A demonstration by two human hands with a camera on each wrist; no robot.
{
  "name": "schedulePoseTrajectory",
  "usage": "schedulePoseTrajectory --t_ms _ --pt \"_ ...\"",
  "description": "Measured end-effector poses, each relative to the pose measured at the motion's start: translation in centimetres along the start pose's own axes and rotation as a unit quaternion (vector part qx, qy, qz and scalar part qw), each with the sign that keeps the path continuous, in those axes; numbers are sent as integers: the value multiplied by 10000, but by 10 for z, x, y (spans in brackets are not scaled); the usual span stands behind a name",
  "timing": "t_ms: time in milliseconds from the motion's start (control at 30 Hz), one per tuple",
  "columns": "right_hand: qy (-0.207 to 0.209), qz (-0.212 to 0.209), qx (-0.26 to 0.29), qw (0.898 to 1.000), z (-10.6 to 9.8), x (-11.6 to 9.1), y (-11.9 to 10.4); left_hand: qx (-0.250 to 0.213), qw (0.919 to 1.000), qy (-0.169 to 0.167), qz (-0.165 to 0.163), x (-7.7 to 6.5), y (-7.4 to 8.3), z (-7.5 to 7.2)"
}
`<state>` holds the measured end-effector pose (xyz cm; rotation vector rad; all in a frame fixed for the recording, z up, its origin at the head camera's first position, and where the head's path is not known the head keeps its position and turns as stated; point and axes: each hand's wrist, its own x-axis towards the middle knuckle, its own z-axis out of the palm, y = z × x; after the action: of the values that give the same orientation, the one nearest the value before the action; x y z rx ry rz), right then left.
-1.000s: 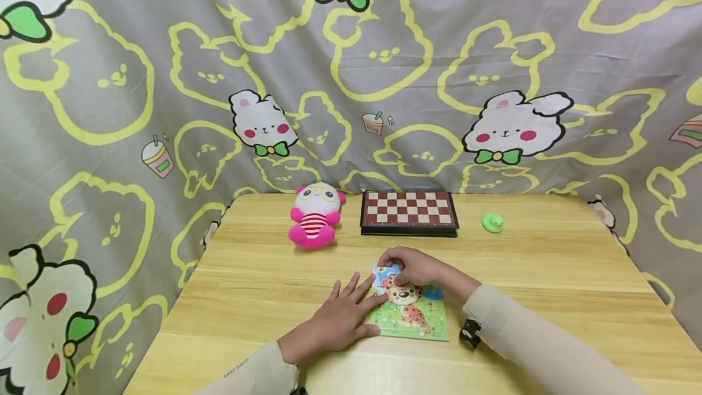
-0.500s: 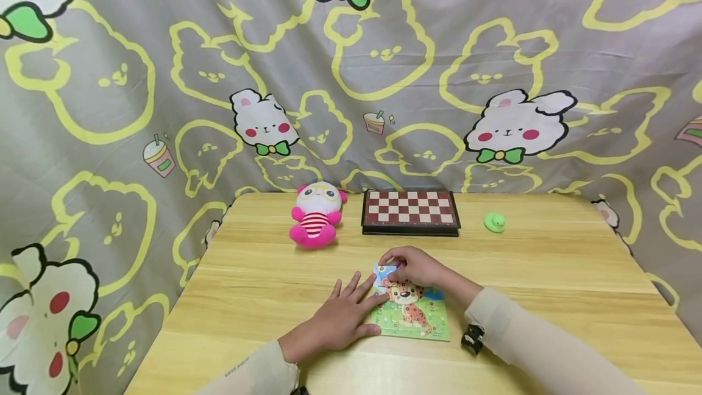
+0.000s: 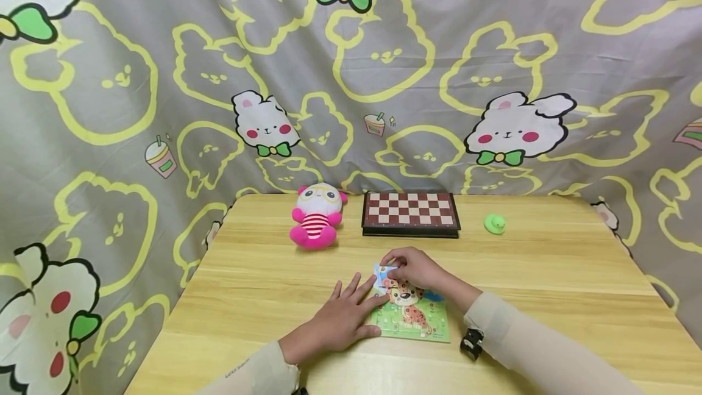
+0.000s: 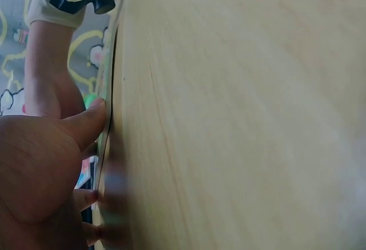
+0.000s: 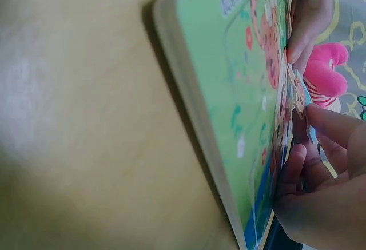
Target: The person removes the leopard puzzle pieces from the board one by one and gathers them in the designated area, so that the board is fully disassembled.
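A jigsaw puzzle with a spotted leopard on green grass lies flat on the wooden table. My left hand rests at its left edge with the fingers spread, thumb at the lower corner and fingertips over the border. Above the leopard's head, at the upper left of the puzzle, my right hand pinches a puzzle piece between thumb and fingers. In the right wrist view that piece is tilted up from the board; the fingers partly cover it. The left wrist view shows my left thumb against the board's edge.
Behind the puzzle stands a chessboard box, with a pink panda plush to its left. A small green duck toy sits at the right. A patterned curtain hangs along the table's back edge.
My right thumb and the pinched piece have shifted slightly up and left, showing more of the leopard's head. The left hand stays in place.
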<state>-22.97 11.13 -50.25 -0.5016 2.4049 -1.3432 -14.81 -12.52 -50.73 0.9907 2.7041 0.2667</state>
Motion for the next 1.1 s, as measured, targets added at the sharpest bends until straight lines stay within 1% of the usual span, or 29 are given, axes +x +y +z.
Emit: schedulePoseTrajectory --t_ms 233,500,900,1100 --pt "74 -49 -32 10000 -2 -2 -1 23 10000 4 -1 0 1 -1" --pt "188 66 -50 9998 -7 -2 -1 105 9999 29 31 -1 1 -1" --pt "28 2 203 9998 -20 -5 3 98 9999 23 20 -1 1 0" --pt "-39 -132 357 9993 -29 -8 9 95 10000 14 0 -1 1 1"
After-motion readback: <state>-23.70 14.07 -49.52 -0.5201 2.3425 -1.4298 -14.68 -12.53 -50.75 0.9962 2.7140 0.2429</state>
